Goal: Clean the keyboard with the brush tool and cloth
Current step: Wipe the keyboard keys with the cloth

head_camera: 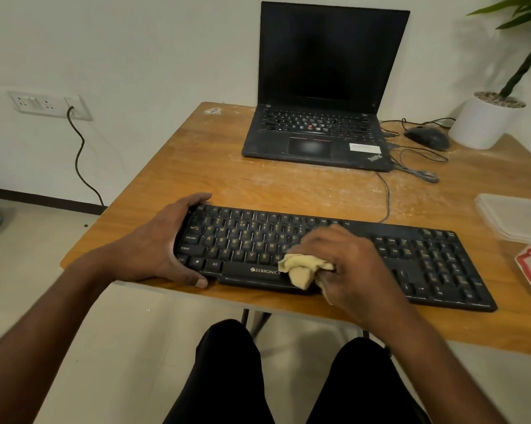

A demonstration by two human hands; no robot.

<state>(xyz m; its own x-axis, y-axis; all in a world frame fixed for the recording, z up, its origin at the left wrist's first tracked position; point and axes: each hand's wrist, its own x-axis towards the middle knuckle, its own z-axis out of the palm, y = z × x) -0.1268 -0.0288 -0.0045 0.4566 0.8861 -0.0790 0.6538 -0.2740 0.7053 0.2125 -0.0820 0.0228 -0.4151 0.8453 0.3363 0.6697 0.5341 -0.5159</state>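
- I see the keyboard lying at the near edge of the table, its long axis running left to right across me.
- My left hand wraps the keyboard's left end, thumb on the front edge, fingers over the back, steadying it.
- My right hand bunches the cloth and presses it on the keyboard's middle, beside the space bar.
- The unwiped numpad end lies to the right of that hand, so I judge the wipe should travel right along the long axis.
- I see no brush near the keyboard.
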